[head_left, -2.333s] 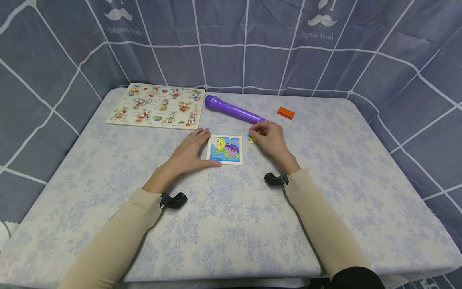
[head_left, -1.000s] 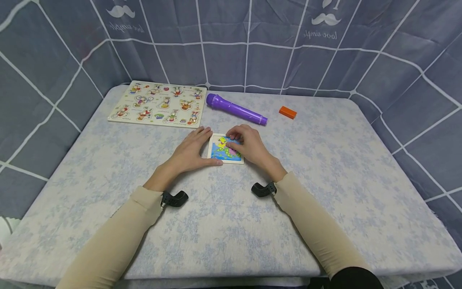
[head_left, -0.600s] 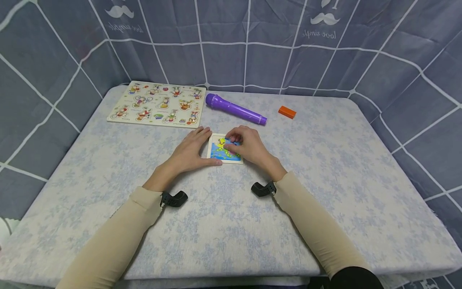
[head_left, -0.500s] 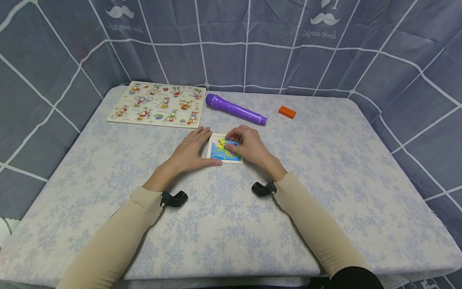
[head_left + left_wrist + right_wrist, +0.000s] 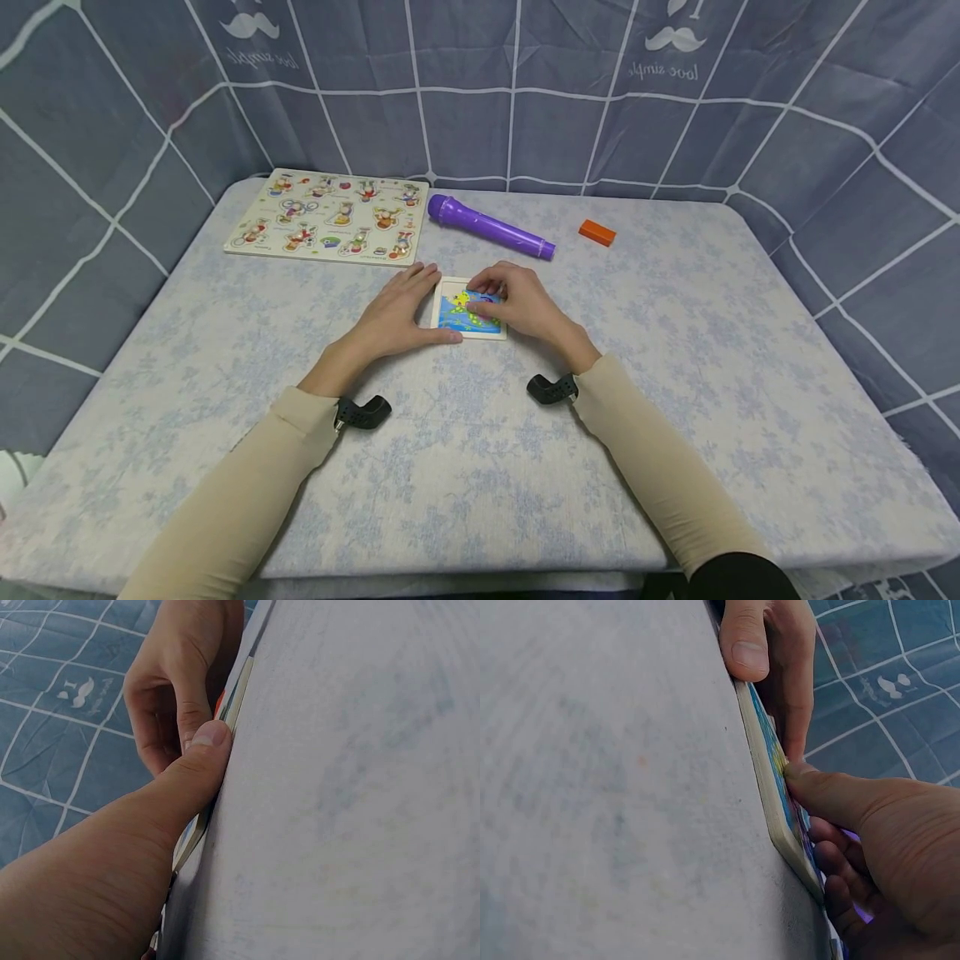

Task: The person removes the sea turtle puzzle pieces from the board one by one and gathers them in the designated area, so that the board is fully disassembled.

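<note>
From where I'm standing: turtle jigsaw puzzle (image 5: 459, 322), small and square with a pale frame, lies flat on the tablecloth (image 5: 465, 475) between the person's hands, partly hidden by them. Left hand (image 5: 393, 313) is at the puzzle's left side, fingers mostly straight, thumb spread away along the near edge and touching the frame, so it brackets that side without a tight grip. Right hand (image 5: 525, 302) comes over the puzzle from its right side, thumb and fingers bent, a narrow gap between them; the thumb tip is down at the picture surface, seen from the right wrist. Can't tell whether a piece is pinched there, fingertips block it. Peg puzzle board (image 5: 318, 221) with animal figures: beyond the puzzle, to its left. Purple toy microphone (image 5: 491, 227) lies slantwise just beyond the puzzle, head end near the board. Orange block (image 5: 597, 232): beyond the puzzle and well to its right. Nearer the person than the puzzle, two black wrist cameras (image 5: 363, 412) at the cuffs of beige sleeves (image 5: 247, 475). Farther behind the puzzle, past the table edge, blue-grey cloth backdrop (image 5: 468, 125), white grid lines, moustache prints.
</note>
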The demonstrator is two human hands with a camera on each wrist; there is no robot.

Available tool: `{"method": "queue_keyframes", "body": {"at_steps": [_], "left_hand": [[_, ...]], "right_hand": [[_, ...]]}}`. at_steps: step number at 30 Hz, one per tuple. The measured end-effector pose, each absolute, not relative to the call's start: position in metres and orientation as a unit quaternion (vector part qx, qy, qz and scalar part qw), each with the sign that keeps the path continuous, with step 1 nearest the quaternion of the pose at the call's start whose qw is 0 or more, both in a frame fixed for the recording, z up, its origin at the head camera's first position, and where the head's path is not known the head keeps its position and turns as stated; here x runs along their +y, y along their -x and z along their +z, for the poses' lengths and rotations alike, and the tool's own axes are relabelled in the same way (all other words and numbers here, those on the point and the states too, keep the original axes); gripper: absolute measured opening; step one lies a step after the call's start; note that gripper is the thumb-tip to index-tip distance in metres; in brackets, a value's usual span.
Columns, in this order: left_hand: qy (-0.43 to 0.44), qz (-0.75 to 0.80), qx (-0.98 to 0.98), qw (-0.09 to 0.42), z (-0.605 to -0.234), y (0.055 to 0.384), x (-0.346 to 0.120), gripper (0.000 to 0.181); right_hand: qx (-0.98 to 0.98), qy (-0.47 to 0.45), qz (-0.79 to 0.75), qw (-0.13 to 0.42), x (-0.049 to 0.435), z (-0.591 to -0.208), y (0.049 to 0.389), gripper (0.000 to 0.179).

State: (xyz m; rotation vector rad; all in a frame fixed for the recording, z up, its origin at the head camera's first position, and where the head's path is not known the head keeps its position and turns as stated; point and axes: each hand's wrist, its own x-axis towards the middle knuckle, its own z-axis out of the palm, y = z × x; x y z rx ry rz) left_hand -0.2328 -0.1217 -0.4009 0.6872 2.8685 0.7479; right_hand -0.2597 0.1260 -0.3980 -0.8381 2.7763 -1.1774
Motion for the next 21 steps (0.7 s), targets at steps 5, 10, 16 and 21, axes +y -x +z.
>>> {"method": "queue_keyframes", "body": {"at_steps": [5, 10, 16, 21], "left_hand": [[-0.227, 0.246, 0.941, 0.048, -0.401, 0.233, -0.121, 0.113], [-0.225, 0.246, 0.941, 0.048, -0.403, 0.232, -0.123, 0.113], [-0.223, 0.249, 0.941, 0.047, -0.403, 0.231, -0.123, 0.113], [-0.226, 0.249, 0.941, 0.044, -0.401, 0.232, -0.122, 0.114]], "right_hand": [[0.884, 0.269, -0.382, 0.007, 0.125, -0.396, 0.258, 0.026], [0.876, 0.261, -0.406, 0.005, 0.124, -0.399, 0.258, 0.022], [0.855, 0.236, -0.461, 0.014, 0.133, -0.394, 0.258, 0.016], [0.852, 0.207, -0.481, 0.0, 0.164, -0.387, 0.26, 0.017]]}}
